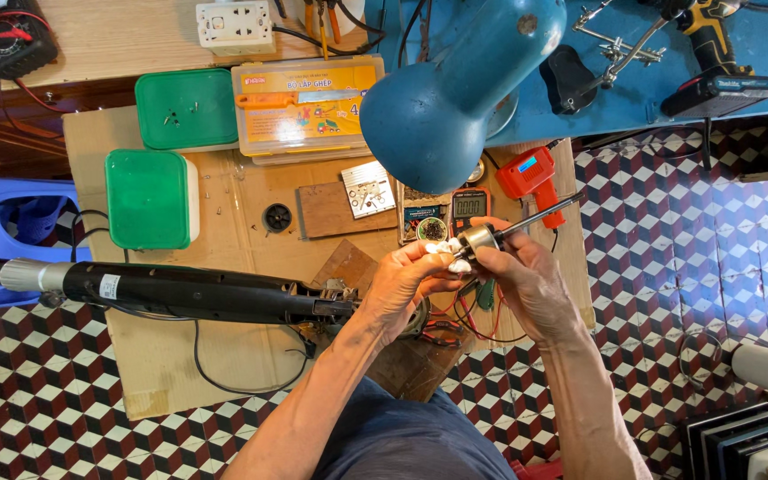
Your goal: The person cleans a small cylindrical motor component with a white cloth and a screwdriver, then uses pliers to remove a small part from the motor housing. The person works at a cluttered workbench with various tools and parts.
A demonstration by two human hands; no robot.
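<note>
hands, two: left hand (402,283) pinches one white wad (449,253), right hand (522,280) one motor (477,238).

A: What did the person wear?

B: A dark blue-grey garment covered the torso and lap at the lower edge of the view.

A: Were sleeves recorded?

B: None showed. Both forearms were bare from elbow to wrist.

A: Gloves, rings, a watch?

B: The left hand (402,283) and the right hand (526,284) were bare; no wristwear or rings could be made out.
</note>
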